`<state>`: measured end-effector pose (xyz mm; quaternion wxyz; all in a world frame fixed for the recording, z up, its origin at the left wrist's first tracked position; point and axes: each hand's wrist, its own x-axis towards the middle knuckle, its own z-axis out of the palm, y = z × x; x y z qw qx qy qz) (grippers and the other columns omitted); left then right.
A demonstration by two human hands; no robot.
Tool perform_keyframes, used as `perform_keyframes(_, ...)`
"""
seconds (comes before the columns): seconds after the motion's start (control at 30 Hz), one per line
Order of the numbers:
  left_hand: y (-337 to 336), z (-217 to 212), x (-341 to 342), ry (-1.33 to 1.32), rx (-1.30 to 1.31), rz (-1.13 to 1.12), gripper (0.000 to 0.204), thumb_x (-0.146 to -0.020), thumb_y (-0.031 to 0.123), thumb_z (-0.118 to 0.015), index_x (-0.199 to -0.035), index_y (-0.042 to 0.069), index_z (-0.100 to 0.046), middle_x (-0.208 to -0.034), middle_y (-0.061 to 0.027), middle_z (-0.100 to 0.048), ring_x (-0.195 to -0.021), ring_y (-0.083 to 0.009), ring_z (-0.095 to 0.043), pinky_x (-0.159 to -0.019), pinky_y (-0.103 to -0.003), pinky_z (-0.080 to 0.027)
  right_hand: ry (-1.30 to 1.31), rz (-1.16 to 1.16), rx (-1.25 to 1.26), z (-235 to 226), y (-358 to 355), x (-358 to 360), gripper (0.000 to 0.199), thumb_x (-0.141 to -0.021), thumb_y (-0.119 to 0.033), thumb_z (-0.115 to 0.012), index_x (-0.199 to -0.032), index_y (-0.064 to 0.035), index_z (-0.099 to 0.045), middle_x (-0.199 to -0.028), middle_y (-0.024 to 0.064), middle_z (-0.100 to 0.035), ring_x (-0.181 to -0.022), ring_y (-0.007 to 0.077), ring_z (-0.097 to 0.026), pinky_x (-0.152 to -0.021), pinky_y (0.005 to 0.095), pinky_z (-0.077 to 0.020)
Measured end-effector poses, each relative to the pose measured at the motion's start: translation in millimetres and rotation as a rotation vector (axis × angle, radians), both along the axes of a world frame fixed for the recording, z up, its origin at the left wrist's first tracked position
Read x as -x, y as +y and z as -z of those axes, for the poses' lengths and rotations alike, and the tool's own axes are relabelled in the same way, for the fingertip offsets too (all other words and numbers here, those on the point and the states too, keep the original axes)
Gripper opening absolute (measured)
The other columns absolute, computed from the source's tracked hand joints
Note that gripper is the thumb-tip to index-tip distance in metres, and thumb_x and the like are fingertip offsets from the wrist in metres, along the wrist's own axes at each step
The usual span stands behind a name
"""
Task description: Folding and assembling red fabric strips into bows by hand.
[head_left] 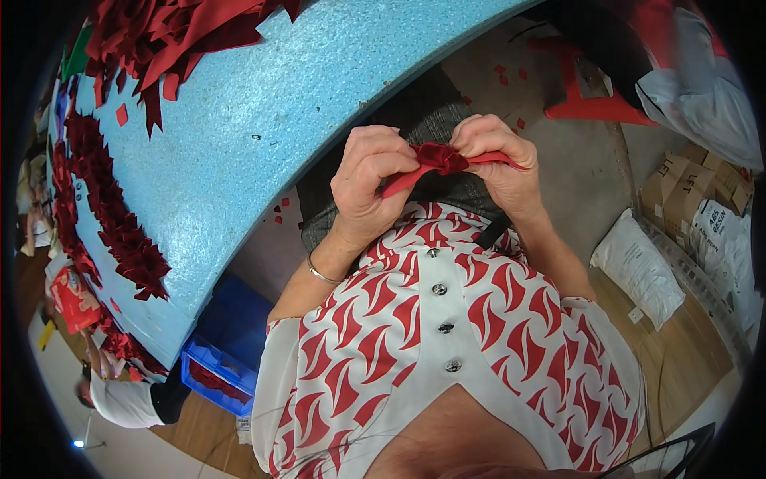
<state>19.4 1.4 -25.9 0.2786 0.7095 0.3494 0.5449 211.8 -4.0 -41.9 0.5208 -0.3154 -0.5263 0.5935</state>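
A dark red velvet ribbon (444,157), knotted in its middle, is stretched between my two hands above my lap. My left hand (373,172) pinches it left of the knot, and a flat tail hangs below those fingers. On the other side, my right hand (496,160) grips the ribbon close to the knot, with a narrow end sticking out to the right. Both hands are closed, and the fingertips partly cover the ribbon. Neither hand touches the blue table.
The speckled blue table (263,120) curves along my left. On it lie a heap of red ribbons (175,40) and a row of dark red bows (116,207). A blue crate (219,371), a red stool (578,100), cartons (678,188) and a white sack (638,267) stand around. Other people are nearby.
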Motion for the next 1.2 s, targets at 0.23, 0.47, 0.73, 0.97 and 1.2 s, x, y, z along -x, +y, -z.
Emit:
perform_keyframes(0.23,-3,-2,-2,0.098,0.13,0.063,0.025,-0.059,-0.007,-0.066,-0.081,0.004,-0.061,-0.079,-0.0074,-0.057,-0.073,-0.022,-0.054,-0.062,-0.029,-0.045,0.063,0.033,0.093,2,-2,1,0.017,-0.07,0.002,-0.066,-0.086,0.0002,-0.059,-0.091,0.0102,-0.054,-0.087,0.0208,-0.052,-0.079,0.0307,-0.0441)
perform_keyframes(0.47,1,-5,-18,-0.04,0.236,0.068,0.025,-0.058,-0.009,-0.063,-0.079,0.004,-0.063,-0.078,-0.0075,-0.057,-0.071,-0.0212,-0.053,-0.061,-0.028,-0.044,0.04,-0.001,0.048,2,4,-14,0.017,-0.071,0.0,-0.066,-0.087,-0.0003,-0.059,-0.091,0.0102,-0.054,-0.086,0.0194,-0.052,-0.077,0.0296,-0.0436)
perform_keyframes(0.73,12,5,-22,0.095,0.089,0.158,0.026,-0.056,-0.004,-0.065,-0.08,0.006,-0.064,-0.078,-0.0056,-0.057,-0.072,-0.0212,-0.051,-0.07,-0.035,-0.044,-0.016,-0.101,-0.045,-6,14,-44,0.019,-0.071,-0.003,-0.068,-0.088,-0.0002,-0.06,-0.091,0.0102,-0.056,-0.084,0.0198,-0.053,-0.075,0.03,-0.0433)
perform_keyframes(0.97,11,16,-36,0.067,0.006,0.168,0.027,-0.056,-0.002,-0.067,-0.08,0.008,-0.064,-0.078,-0.0045,-0.056,-0.073,-0.021,-0.051,-0.075,-0.039,-0.044,-0.064,-0.071,-0.067,-16,25,-65,0.017,-0.067,0.001,-0.066,-0.083,0.0,-0.062,-0.086,0.0095,-0.057,-0.079,0.0197,-0.054,-0.068,0.0288,-0.0436)
perform_keyframes(1.2,11,17,-43,0.065,0.02,0.162,0.025,-0.055,-0.002,-0.067,-0.078,0.008,-0.064,-0.078,-0.0043,-0.056,-0.073,-0.0211,-0.051,-0.075,-0.039,-0.044,-0.339,-0.092,-0.446,-18,32,-55,0.017,-0.062,0.004,-0.067,-0.078,-0.0006,-0.062,-0.08,0.0086,-0.057,-0.07,0.022,-0.054,-0.058,0.0291,-0.0434)
